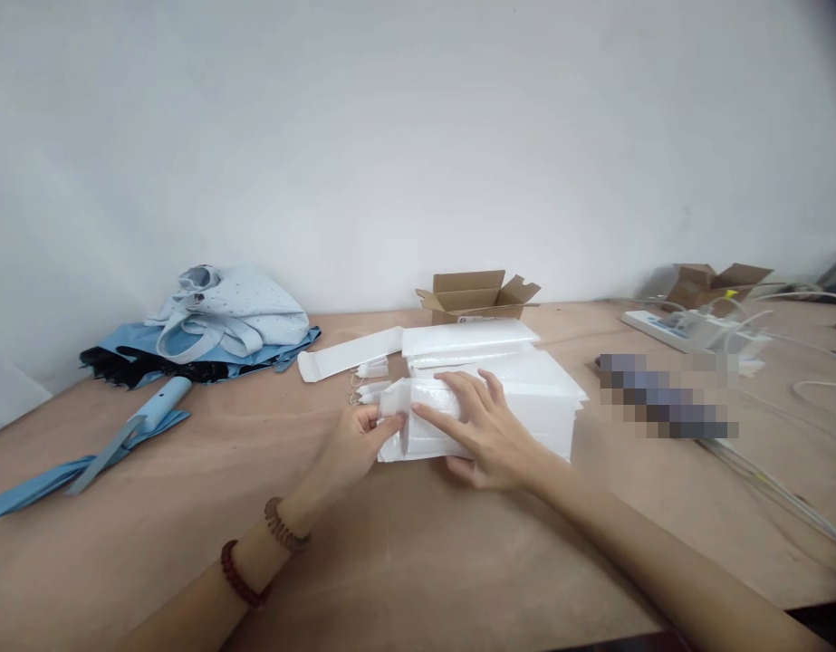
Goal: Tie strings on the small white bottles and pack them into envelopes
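Observation:
A white padded mailer [503,417] lies in front of me, its shiny surface creased at the left end. My left hand [356,439] pinches that folded end between thumb and fingers. Across the top of the mailer, my right hand [482,430] rests with its fingers spread, the thumb near the close edge. More white mailers [546,373] are stacked beneath and behind it. Another shiny white packet [468,340] lies farther back, beside a long white strip of card [353,353]. Small white pieces with string loops [371,369] stick out at the left of the stack.
A dotted pale-blue bag [254,303] sits on blue fabric [122,344] at left, near a blue strap-like piece [129,444]. Open cardboard boxes [468,294] stand by the wall. At right are a power strip [655,330], cables [784,489] and a blurred-out object [662,398].

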A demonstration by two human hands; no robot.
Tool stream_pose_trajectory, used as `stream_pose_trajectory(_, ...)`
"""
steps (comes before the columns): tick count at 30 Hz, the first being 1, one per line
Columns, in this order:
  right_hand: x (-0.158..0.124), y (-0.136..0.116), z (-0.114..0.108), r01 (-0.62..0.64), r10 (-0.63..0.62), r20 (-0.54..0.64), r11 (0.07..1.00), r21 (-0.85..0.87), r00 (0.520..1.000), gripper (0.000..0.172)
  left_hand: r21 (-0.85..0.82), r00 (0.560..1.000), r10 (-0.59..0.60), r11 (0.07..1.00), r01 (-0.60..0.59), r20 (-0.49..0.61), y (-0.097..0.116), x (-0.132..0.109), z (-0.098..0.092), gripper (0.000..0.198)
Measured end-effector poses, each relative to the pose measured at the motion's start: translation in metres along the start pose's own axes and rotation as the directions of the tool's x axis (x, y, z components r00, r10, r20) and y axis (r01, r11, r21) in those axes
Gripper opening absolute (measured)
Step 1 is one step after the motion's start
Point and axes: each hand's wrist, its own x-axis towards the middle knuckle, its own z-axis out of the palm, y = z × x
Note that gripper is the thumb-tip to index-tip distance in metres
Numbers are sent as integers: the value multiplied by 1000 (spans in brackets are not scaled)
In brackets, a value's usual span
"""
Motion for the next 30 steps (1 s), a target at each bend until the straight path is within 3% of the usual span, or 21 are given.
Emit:
stream_pose_trajectory(4,0,2,-1,21,-21,-19,1000,12,1000,68,43,996,-12,999,16,-92,-1,1,-1,28)
stream_pose_trajectory(12,-2,12,-4,-2,2,-84,1000,9,996,59,106,986,2,994,16,-166,1,4,-6,32)
stream_pose_trajectory(16,-4,20,-7,-104,106,-95,994,24,990,53,75,959,50,997,-30,-278,7,11,-26,42)
stream_pose_trajectory(19,-5,25,-10,-184,187,-102,982,40,977,48,307,910,180,950,-63,-372,9,15,-48,34)
stream_pose_trajectory(21,-6,27,-11,-214,218,-107,976,46,970,46,529,889,274,848,-43,-366,7,17,-61,26)
stream_pose_trajectory(23,-6,28,-13,-230,234,-118,972,47,965,46,664,903,288,748,-3,-320,3,20,-69,23)
stream_pose_trajectory(26,-5,28,-13,-234,238,-130,971,46,963,46,728,950,232,685,-6,-210,-7,25,-74,26)
stream_pose_trajectory(30,-4,27,-14,-237,241,-112,970,48,964,45,755,960,245,653,-58,-138,-21,30,-74,29)
